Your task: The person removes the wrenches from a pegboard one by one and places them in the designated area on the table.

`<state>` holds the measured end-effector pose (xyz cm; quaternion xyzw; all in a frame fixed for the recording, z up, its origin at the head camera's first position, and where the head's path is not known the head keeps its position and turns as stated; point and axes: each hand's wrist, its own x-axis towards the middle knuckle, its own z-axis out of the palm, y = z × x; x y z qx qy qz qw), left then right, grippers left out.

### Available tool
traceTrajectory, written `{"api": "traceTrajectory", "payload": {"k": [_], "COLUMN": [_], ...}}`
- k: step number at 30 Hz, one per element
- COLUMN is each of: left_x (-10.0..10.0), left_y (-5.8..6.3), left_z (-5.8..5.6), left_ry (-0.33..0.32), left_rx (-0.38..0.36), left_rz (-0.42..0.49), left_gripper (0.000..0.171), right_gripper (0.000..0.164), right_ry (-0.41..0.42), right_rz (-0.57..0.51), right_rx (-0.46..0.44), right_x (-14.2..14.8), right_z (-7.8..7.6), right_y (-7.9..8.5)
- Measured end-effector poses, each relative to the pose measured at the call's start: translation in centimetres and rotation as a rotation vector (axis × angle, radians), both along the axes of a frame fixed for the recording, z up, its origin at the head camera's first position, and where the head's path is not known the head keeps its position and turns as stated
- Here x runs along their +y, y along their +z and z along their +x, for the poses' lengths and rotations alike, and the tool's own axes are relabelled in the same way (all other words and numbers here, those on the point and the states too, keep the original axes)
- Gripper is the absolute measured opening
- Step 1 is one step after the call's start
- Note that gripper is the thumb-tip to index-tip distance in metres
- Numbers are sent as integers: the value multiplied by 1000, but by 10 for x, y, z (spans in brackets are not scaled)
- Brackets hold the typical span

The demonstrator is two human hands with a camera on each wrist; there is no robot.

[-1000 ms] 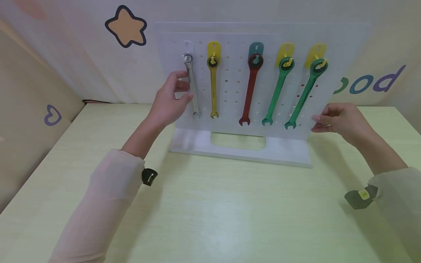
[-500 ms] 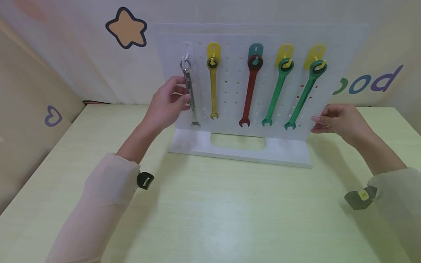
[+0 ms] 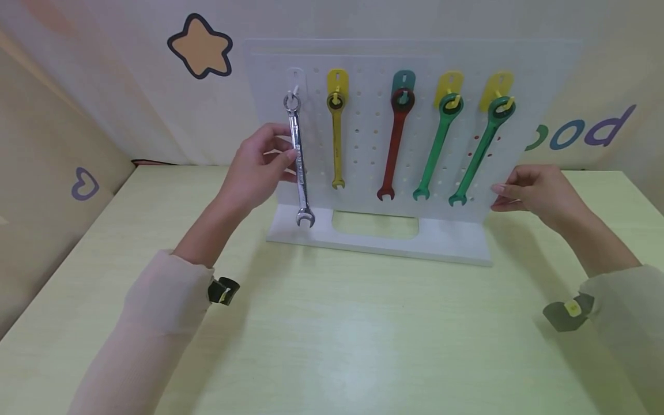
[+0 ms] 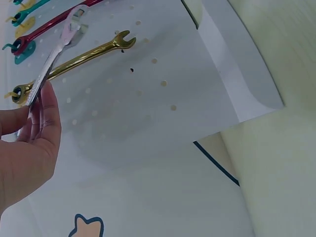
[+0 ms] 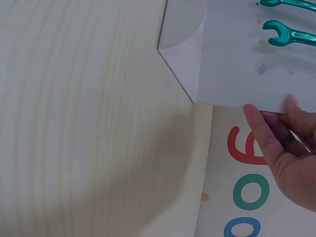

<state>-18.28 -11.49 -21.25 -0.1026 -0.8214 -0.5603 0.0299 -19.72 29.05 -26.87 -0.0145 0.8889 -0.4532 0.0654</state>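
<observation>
My left hand pinches the silver combination wrench by its shank, between thumb and fingers. Its ring end overlaps the tip of the clear hook in the head view; the open end is tilted out from the white pegboard. In the left wrist view the silver wrench crosses in front of the gold wrench. At the board's lower right edge, my right hand grips the board with thumb and fingers, some of them hidden behind it.
A red wrench and two green wrenches, one nearer the middle and one at far right, hang from coloured hooks. The board's base stands on a pale wooden table against a decorated wall.
The silver wrench has dropped slightly and swung outward from the board, its open end lower now. My left hand has closed on it and moved slightly down and left. The right hand stays put.
</observation>
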Motion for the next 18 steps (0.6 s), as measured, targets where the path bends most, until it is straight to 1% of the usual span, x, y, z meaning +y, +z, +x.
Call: {"api": "traceTrajectory", "payload": {"k": [6,9,13,18], "left_x": [0,-1,-2,-1], "left_y": [6,8,11,17], "left_z": [6,7,8,11], "left_ry": [-6,-7,10,14], "left_rx": [21,27,36,48], "left_rz": [4,-4,-11,8], "left_gripper": [31,31,30,30], "right_gripper": [28,28,27,27], "right_ry": [-1,0,0,2], "right_rz": [5,8,3,-10], "right_rx": [-3,2,2,7], "right_x": [0,0,0,1], "right_z": [0,0,0,-1], "right_y": [0,0,-1,-1]}}
